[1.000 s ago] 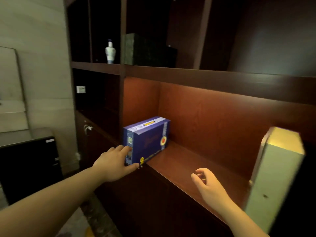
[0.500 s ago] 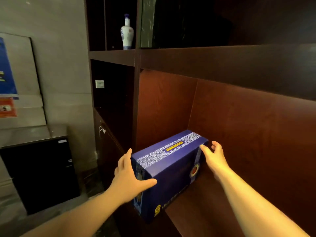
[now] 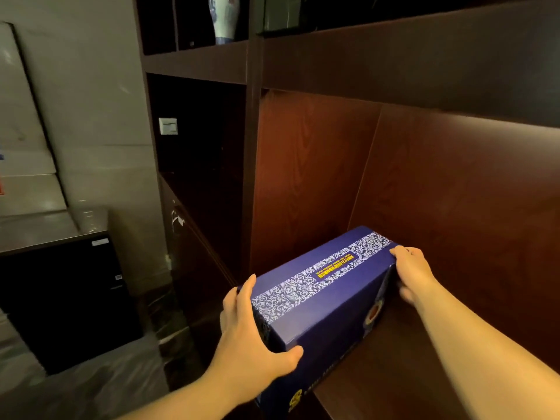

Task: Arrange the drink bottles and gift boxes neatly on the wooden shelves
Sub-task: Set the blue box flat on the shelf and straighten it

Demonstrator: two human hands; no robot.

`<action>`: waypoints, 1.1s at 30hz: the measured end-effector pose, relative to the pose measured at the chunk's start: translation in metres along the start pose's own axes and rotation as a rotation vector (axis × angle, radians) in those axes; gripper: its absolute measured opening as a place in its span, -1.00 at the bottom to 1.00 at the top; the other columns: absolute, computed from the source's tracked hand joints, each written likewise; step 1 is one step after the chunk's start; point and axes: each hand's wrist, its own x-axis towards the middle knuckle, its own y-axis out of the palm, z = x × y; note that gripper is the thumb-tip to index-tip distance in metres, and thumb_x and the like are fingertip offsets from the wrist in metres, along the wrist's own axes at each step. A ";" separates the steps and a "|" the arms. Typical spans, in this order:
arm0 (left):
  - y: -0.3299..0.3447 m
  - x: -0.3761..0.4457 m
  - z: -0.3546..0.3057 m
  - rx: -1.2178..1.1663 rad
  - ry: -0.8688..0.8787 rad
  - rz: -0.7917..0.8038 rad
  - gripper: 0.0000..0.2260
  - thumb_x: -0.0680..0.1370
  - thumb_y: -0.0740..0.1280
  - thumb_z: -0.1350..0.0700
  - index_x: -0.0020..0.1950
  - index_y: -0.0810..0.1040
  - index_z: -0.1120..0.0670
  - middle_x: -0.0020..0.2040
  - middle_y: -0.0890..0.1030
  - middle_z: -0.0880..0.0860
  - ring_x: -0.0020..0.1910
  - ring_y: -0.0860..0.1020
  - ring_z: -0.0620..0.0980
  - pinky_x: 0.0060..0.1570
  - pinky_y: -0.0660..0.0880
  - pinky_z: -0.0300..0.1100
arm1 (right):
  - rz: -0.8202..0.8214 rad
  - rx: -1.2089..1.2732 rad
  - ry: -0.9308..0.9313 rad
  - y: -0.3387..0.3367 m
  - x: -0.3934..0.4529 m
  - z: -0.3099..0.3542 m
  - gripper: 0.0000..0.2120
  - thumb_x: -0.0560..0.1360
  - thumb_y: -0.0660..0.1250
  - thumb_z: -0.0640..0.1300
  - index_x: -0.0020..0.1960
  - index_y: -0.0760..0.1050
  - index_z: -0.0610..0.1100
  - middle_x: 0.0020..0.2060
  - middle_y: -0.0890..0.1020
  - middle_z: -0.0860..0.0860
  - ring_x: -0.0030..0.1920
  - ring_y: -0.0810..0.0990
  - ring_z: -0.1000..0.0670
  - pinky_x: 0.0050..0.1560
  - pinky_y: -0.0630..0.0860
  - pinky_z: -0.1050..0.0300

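Observation:
A dark blue gift box (image 3: 330,301) with a white patterned band and yellow lettering stands on edge at the front left of the lit wooden shelf (image 3: 394,371). My left hand (image 3: 251,344) grips its near end, thumb over the front top corner. My right hand (image 3: 412,274) holds its far end, fingers on the top edge. The box's near lower corner juts past the shelf's front edge. A blue-and-white porcelain bottle (image 3: 224,19) stands on the upper shelf, its top cut off by the frame.
A vertical divider (image 3: 253,147) bounds the lit bay on the left; beyond it is a dark bay with a small white switch (image 3: 168,126). A black cabinet (image 3: 60,295) stands on the floor at left. A dark box (image 3: 281,13) sits on the upper shelf.
My view has come closer to the shelf. My right hand went from hovering over the shelf to the box's far end. Both hands now hold the box, which has turned slightly.

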 end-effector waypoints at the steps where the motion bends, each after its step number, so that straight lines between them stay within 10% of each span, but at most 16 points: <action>1: -0.004 0.006 0.003 -0.015 0.018 0.012 0.14 0.14 0.51 -0.32 0.49 -0.20 -0.34 0.50 -0.05 -0.21 0.55 0.07 -0.03 0.47 0.23 -0.04 | -0.025 -0.006 -0.009 -0.003 -0.008 0.002 -0.74 0.63 0.15 -0.22 -0.24 0.33 -0.11 -0.31 0.46 -0.09 -0.34 0.39 -0.02 -0.30 0.27 0.07; 14: -0.012 0.087 0.016 -0.257 0.251 0.463 -0.10 0.12 0.56 -0.18 0.35 0.15 -0.40 0.47 0.19 -0.05 0.42 0.34 0.01 0.43 0.34 0.04 | -0.560 0.126 0.013 -0.097 -0.112 -0.033 -0.82 0.66 0.19 -0.14 -0.11 0.31 -0.07 -0.30 0.41 -0.05 -0.40 0.37 0.01 -0.65 0.28 0.29; 20: 0.012 0.129 0.013 -0.307 0.301 0.707 0.00 0.16 0.59 -0.13 0.49 0.14 -0.32 0.50 0.28 0.01 0.36 0.46 -0.04 0.31 0.46 -0.10 | -0.728 0.248 0.051 -0.120 -0.156 -0.053 -0.67 0.63 0.25 -0.07 0.32 0.40 -0.23 0.10 0.64 -0.20 -0.01 0.67 -0.12 -0.31 0.53 0.11; 23: 0.023 0.141 0.003 -0.375 0.270 0.799 0.09 0.16 0.58 -0.10 0.59 0.08 -0.20 0.40 0.41 -0.10 0.24 0.53 -0.17 0.13 0.50 -0.31 | -0.799 0.287 0.052 -0.123 -0.174 -0.059 -0.66 0.61 0.26 -0.08 0.32 0.40 -0.22 0.11 0.64 -0.23 -0.02 0.68 -0.14 -0.33 0.55 0.11; 27: 0.030 0.155 -0.007 -0.387 0.240 0.847 0.15 0.24 0.61 -0.06 0.63 -0.07 -0.15 0.32 0.40 -0.26 0.22 0.51 -0.22 0.30 0.43 -0.10 | -0.873 0.295 0.049 -0.110 -0.198 -0.073 -0.65 0.60 0.27 -0.07 0.30 0.40 -0.23 0.04 0.62 -0.22 -0.19 0.60 -0.06 -0.47 0.48 0.20; 33: 0.040 0.164 -0.004 -0.445 0.156 0.700 -0.33 0.55 0.44 0.03 0.57 0.19 -0.14 0.34 0.47 -0.05 0.24 0.54 0.00 0.25 0.51 0.05 | -0.930 0.268 0.033 -0.086 -0.223 -0.077 -0.77 0.60 0.32 -0.05 0.12 0.35 -0.16 -0.12 0.52 -0.08 -0.14 0.52 -0.05 -0.18 0.48 0.00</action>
